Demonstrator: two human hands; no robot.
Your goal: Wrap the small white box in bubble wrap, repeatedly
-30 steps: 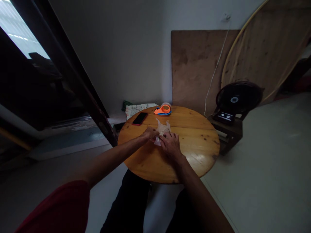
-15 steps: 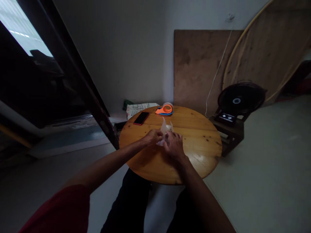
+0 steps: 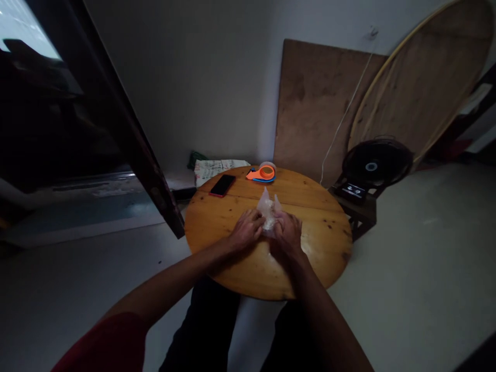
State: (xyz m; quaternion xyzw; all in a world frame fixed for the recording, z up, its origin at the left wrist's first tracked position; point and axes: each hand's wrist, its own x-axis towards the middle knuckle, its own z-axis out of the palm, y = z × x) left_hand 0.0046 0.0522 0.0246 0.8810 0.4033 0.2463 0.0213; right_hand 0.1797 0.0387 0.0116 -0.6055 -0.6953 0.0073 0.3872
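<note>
The room is dim. Daylight shows only through the upper-left opening; the black trousers lose nearly all detail. Soft glare spots the round wooden table, the translucent plastic bag looks slightly blurred, and wide-angle distortion stretches the edges.

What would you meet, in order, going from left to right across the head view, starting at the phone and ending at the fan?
Phone → left hand → plastic → right hand → fan.
</note>
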